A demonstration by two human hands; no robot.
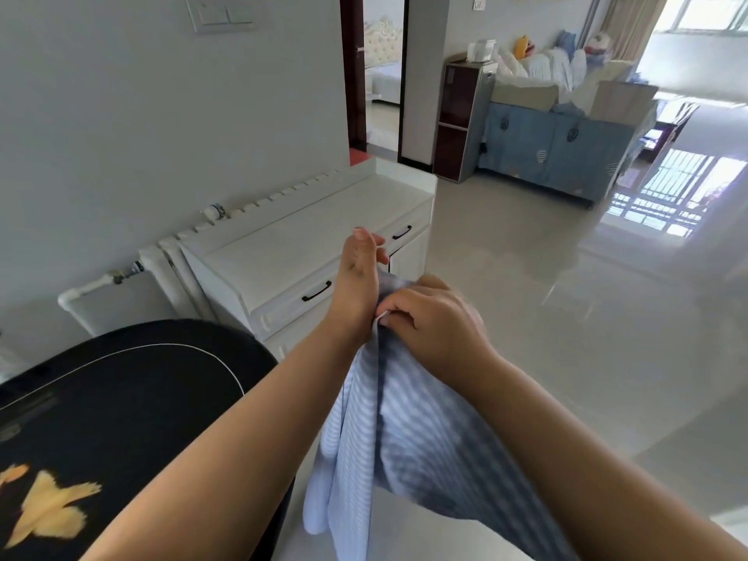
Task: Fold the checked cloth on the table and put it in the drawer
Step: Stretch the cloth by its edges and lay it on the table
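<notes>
Fingers of the right hand pinch the top edge of the blue-and-white checked cloth, letting it hang clear of the black table; the left hand, fingers apart, steadies it near the white cabinet's closed drawer.

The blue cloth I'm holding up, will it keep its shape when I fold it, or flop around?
Probably floppy: the cloth hangs in loose drapes below the right hand that pinches its top edge. It looks thin and light, so folds may slide apart in the air. Laying it flat on the black table would likely help.
</notes>
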